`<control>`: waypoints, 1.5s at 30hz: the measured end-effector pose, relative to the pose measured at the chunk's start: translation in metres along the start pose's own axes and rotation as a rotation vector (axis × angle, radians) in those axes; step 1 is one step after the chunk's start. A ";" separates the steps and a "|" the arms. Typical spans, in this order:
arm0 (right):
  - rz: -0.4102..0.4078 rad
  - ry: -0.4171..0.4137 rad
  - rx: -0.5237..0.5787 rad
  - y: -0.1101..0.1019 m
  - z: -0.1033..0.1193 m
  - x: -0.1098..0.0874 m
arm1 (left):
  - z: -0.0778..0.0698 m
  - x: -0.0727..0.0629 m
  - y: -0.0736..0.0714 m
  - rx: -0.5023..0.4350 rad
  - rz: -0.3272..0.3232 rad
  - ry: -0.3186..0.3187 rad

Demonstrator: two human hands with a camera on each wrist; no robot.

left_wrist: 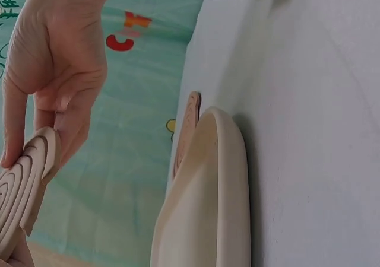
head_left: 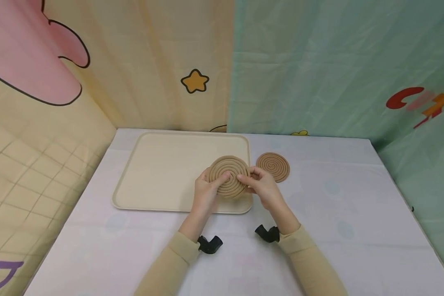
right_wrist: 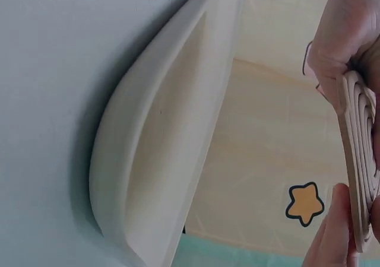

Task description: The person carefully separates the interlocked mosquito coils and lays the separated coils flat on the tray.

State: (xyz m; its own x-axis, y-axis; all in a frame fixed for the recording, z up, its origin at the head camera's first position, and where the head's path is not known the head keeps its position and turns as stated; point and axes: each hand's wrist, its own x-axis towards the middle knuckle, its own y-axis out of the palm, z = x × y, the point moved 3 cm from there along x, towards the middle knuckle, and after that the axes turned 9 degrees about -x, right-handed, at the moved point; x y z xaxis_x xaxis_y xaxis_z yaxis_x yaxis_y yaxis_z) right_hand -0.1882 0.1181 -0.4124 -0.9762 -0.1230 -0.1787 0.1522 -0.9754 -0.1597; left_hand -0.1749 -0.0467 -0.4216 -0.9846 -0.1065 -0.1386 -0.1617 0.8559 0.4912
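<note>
A tan spiral mosquito coil (head_left: 230,165) is held up over the right end of the tray, its flat face toward the head camera. My left hand (head_left: 205,192) grips its left side with the thumb across the front. On the opposite side my right hand (head_left: 265,188) pinches the rim, thumb in front and fingers behind. In the left wrist view the coil (left_wrist: 24,175) shows its grooved rings and a stepped edge. The right wrist view catches the coil (right_wrist: 354,166) nearly edge-on between the two hands.
A cream rectangular tray (head_left: 163,172) lies on the white-covered table (head_left: 340,230). Just right of the tray, a second, browner coil (head_left: 272,166) lies flat. Printed curtains (head_left: 303,61) close off the back and sides. Black wrist devices (head_left: 211,245) sit at both cuffs.
</note>
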 end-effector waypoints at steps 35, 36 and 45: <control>-0.093 -0.198 -0.158 -0.012 0.013 -0.013 | -0.025 -0.009 -0.007 0.412 0.084 0.173; -0.105 -0.209 -0.191 -0.012 0.015 -0.014 | -0.026 -0.008 -0.008 0.427 0.103 0.165; -0.099 -0.295 -0.284 -0.015 0.021 -0.019 | -0.029 -0.006 -0.004 0.575 0.152 0.131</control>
State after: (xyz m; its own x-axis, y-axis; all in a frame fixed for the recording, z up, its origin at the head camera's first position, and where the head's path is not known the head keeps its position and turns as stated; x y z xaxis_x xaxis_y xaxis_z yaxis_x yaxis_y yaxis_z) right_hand -0.1753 0.1308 -0.3864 -0.9845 -0.1184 0.1296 0.0517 -0.9012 -0.4304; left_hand -0.1699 -0.0646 -0.3975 -0.9997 0.0082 0.0219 0.0071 0.9986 -0.0515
